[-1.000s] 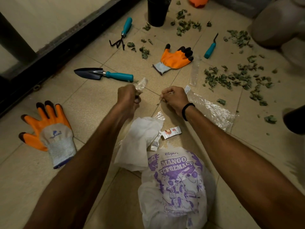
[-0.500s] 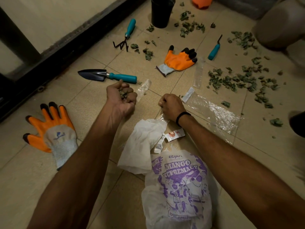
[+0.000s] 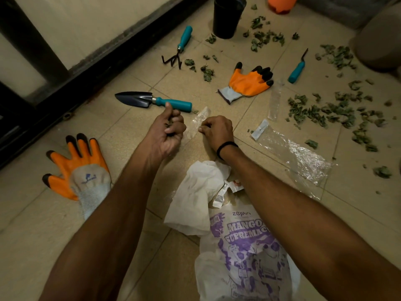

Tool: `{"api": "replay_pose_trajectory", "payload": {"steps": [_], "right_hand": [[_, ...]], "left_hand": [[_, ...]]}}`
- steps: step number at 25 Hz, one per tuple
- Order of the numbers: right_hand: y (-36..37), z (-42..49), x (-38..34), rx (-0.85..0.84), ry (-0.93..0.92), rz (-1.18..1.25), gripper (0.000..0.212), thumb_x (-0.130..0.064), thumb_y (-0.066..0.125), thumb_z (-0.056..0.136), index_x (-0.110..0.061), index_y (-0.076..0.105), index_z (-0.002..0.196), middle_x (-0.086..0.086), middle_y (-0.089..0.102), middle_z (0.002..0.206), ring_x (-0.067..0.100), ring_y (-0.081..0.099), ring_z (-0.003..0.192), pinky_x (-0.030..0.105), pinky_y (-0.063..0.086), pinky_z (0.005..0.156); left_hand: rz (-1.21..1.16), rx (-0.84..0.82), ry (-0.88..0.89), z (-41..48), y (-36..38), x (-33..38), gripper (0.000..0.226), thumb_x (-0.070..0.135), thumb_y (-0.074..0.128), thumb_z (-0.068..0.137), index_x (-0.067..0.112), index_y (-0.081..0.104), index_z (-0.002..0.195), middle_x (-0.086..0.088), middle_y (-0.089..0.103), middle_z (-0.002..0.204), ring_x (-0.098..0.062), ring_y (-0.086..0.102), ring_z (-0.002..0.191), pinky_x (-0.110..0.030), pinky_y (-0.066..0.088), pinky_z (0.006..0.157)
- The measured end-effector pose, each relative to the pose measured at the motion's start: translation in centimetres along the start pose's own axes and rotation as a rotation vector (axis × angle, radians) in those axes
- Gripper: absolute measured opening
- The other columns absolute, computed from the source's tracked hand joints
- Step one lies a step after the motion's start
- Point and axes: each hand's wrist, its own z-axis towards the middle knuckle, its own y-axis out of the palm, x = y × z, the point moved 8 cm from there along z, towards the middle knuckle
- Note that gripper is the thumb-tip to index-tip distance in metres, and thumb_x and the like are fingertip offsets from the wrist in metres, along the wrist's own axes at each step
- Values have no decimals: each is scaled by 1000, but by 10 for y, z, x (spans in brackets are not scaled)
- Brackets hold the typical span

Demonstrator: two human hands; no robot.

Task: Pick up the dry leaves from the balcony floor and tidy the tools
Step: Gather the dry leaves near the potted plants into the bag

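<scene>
Head view: left hand (image 3: 171, 132) curled round dry leaf crumbs (image 3: 168, 124); right hand (image 3: 217, 131) fisted, contents not discernible. Remaining dry leaves (image 3: 321, 111) scattered at two o'clock, printed bag (image 3: 243, 253) at six. Keep fist cupped, tip slowly over bag mouth.

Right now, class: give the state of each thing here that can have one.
Left hand, palm up, curled round dry leaf bits.
Right hand, fingers curled; grip unclear.
White printed plastic bag, lying down, mouth open.
Black plastic pot, upright.
Teal-handled black trowel, flat, untouched.
Green dry leaves, scattered, ungathered.
</scene>
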Motion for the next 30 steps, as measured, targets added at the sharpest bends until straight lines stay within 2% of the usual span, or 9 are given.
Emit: {"api": "replay_pose_trajectory", "payload": {"steps": [4, 6, 8, 10, 12, 18, 21, 26, 30], "right_hand": [[-3, 3, 2, -18, 63, -94, 21, -23, 59, 96, -6, 71, 96, 10, 69, 101, 23, 63, 94, 28, 46, 78], [-5, 6, 14, -23, 167, 33, 23, -20, 58, 95, -6, 70, 82, 10, 71, 90, 21, 63, 86, 28, 48, 76], [-7, 10, 28, -24, 292, 219, 25, -17, 60, 90, -1, 72, 75, 10, 71, 78, 23, 65, 78, 32, 52, 71], [-10, 10, 36, -24, 385, 398, 24, -15, 60, 85, 0, 70, 69, 9, 66, 69, 24, 63, 70, 33, 50, 61], [-18, 10, 39, -5, 425, 521, 25, -14, 61, 87, -10, 66, 64, 7, 63, 67, 18, 59, 61, 29, 46, 56], [-37, 11, 48, 58, 403, 648, 28, -7, 60, 90, -16, 62, 63, 4, 68, 72, 12, 59, 61, 34, 56, 74], [-44, 8, 59, 72, 433, 688, 28, -6, 57, 93, -14, 61, 66, 2, 66, 71, 6, 56, 55, 25, 52, 62], [-63, 7, 79, 140, 535, 784, 23, 1, 54, 91, -7, 63, 71, 5, 63, 66, 5, 53, 47, 19, 45, 50], [-86, 4, 90, 214, 660, 931, 21, 6, 54, 86, -2, 61, 68, 7, 55, 61, 7, 44, 41, 17, 34, 39]], "left_hand": [[380, 153, 166, 3, -8, 11, 34, 40, 56, 101, 6, 61, 99, 5, 39, 64, -3, 28, 46, -15, 26, 36], [937, 242, 450, 1, 3, 34, 36, 40, 55, 101, 7, 70, 106, 0, 55, 67, -5, 43, 50, -20, 36, 44], [1579, 187, 781, 5, 37, 45, 32, 32, 56, 101, 6, 73, 109, -9, 72, 88, -13, 63, 71, -26, 52, 65], [1981, 78, 848, 27, 63, 38, 30, 25, 56, 101, 1, 71, 111, -16, 73, 101, -24, 68, 91, -38, 54, 86], [2221, 55, 822, 51, 75, 31, 28, 20, 56, 101, 1, 69, 115, -18, 72, 105, -30, 67, 93, -47, 55, 88], [2474, 118, 756, 76, 63, 16, 21, 11, 55, 96, 10, 69, 112, -11, 64, 98, -25, 59, 84, -42, 53, 73], [2432, 161, 776, 79, 61, 21, 18, 14, 55, 96, 10, 70, 107, -11, 66, 97, -26, 61, 85, -45, 56, 76], [2369, 237, 833, 66, 58, 16, 22, 16, 50, 101, 6, 69, 101, -16, 65, 94, -31, 62, 83, -41, 49, 66], [2282, 242, 755, 65, 55, 14, 22, 13, 47, 102, 2, 66, 97, -16, 66, 93, -30, 64, 82, -45, 56, 72]]}}
